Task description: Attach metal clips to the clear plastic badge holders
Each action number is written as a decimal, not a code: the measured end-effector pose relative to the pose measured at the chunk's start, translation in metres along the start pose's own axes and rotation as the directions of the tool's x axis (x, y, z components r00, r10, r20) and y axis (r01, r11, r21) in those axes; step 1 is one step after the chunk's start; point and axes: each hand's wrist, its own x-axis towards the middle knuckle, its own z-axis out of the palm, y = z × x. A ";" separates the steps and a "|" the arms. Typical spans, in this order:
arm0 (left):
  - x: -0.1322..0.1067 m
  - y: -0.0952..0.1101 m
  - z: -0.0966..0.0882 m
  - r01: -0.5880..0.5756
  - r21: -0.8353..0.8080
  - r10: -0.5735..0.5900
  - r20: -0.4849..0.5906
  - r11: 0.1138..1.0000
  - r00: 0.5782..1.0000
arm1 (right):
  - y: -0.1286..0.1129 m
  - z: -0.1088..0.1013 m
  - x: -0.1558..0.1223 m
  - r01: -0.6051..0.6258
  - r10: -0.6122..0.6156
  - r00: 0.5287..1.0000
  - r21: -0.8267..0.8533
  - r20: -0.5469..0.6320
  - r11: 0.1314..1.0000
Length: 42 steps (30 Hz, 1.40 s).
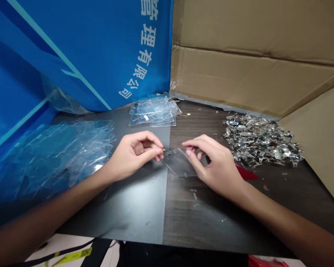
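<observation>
My left hand (140,152) is closed in a pinch, with a small shiny metal piece (164,150) at the tips of thumb and index finger. Most of that piece is hidden by the fingers. A clear plastic badge sleeve (179,164) hangs tilted over the table between both hands, its slotted end close to the metal piece. The sleeve's right edge is gripped by my right hand (211,157), thumb against the plastic and index finger stretched slightly above it. Whether the metal piece is joined to the sleeve, I cannot tell.
Clear sleeves lie in a wide heap (72,148) at left, and a smaller stack (154,111) sits at the back. On the right is a pile of metal clips (261,141). A red piece (246,173) lies by my right wrist. Blue (100,44) and cardboard (239,74) panels wall the table.
</observation>
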 end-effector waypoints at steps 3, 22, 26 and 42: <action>0.008 -0.001 -0.007 0.030 0.046 -0.029 -0.021 0.998 0.999 | 0.011 -0.006 0.006 -0.065 0.062 0.997 -0.078 -0.041 0.995; 0.182 0.043 -0.079 0.043 0.335 0.147 -0.519 0.941 0.842 | 0.061 -0.029 0.025 -0.243 0.197 0.965 -0.302 -0.174 0.922; 0.188 0.024 -0.080 0.190 0.312 0.023 -0.571 0.931 0.821 | 0.058 -0.030 0.025 -0.254 0.210 0.962 -0.292 -0.175 0.922; 0.052 0.034 -0.142 0.043 0.991 -0.350 0.005 0.127 0.937 | 0.072 -0.063 0.025 -0.296 0.457 0.883 -0.883 -0.108 0.364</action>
